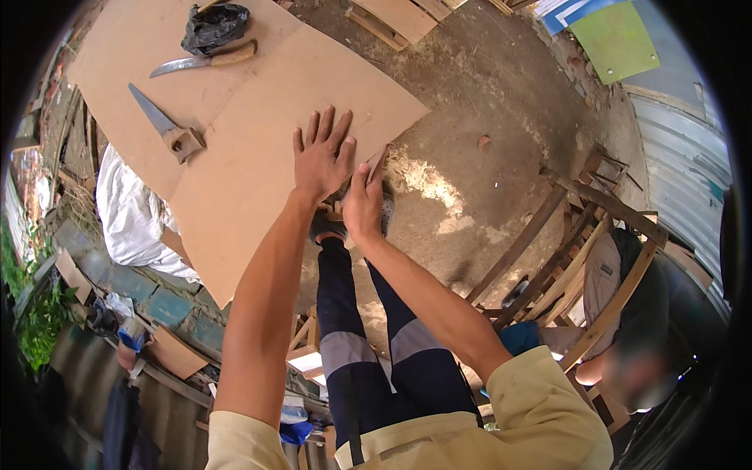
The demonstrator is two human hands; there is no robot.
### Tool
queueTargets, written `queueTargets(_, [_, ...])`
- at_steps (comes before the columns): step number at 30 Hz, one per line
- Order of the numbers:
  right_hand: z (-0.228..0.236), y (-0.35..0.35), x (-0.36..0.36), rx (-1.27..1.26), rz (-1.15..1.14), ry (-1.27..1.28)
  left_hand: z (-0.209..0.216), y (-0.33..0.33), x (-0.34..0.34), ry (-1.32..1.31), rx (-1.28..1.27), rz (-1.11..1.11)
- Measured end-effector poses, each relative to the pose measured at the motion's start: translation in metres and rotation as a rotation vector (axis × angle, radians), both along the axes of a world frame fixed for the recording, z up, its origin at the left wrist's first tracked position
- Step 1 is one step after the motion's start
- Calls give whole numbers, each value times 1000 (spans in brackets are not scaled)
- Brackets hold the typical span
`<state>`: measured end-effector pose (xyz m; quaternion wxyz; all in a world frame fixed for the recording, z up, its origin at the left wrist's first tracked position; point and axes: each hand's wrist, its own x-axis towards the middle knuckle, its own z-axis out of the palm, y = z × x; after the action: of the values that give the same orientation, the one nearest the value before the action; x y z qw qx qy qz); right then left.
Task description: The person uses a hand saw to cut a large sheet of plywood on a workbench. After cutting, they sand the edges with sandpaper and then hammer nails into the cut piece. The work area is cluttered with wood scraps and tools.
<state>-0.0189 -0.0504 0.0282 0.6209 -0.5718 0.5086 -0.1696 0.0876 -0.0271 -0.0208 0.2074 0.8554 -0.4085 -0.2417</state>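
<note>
Left hand (321, 157) flat on brown board (258, 157), right hand (363, 205) gripping its edge

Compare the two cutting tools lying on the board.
The handsaw has a straight, tapering toothed blade and a blocky wooden handle; the knife has a curved, smooth blade and a slim, rounded wooden handle. The knife lies beside a black bag; the handsaw lies nearer the left hand. Both rest flat on the board.
</note>
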Motion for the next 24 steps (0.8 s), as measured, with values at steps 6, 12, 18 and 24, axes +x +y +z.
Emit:
queueTargets(6, [-14,-65,26,-90,-228,-133,0,-3,-3,-6,-12,8])
queueTargets(12, [-4,-4,12,-173,8,66,1,2,0,-31,8,10])
queueTargets(18, [-12,-97,24,-327,-104,21,2,-1,-2,-33,1,19])
queueTargets(24, [-2,-48,0,-152,7,-19,4,-4,-5,-45,2,22])
